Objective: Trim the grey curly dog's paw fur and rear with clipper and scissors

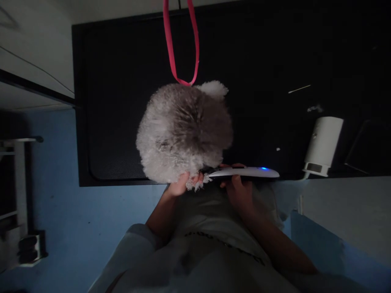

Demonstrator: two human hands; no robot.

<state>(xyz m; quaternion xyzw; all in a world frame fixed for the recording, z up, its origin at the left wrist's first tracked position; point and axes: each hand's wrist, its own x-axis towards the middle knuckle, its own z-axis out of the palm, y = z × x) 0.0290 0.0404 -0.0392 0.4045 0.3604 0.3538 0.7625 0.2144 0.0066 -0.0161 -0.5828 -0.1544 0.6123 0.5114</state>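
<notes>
A fluffy grey and white dog [183, 130], seen from above, is on the black table at its near edge. A pink loop [195, 44] hangs down to it from the top of the view. My left hand [181, 185] is closed on the curly fur at the dog's near side, its fingers partly hidden by the coat. In my right hand [240, 193] is a white hair clipper [249, 172] with a lit blue light. The clipper lies level, its narrow end pointing left and touching or almost touching the fur by my left fingers.
The black table [106, 101] has a raised rim. To the right lie a white cylindrical device [325, 140], a thin yellowish stick [299, 88] and small white tufts [314, 108]. A white metal frame [20, 183] stands on the blue floor [91, 228] at the left.
</notes>
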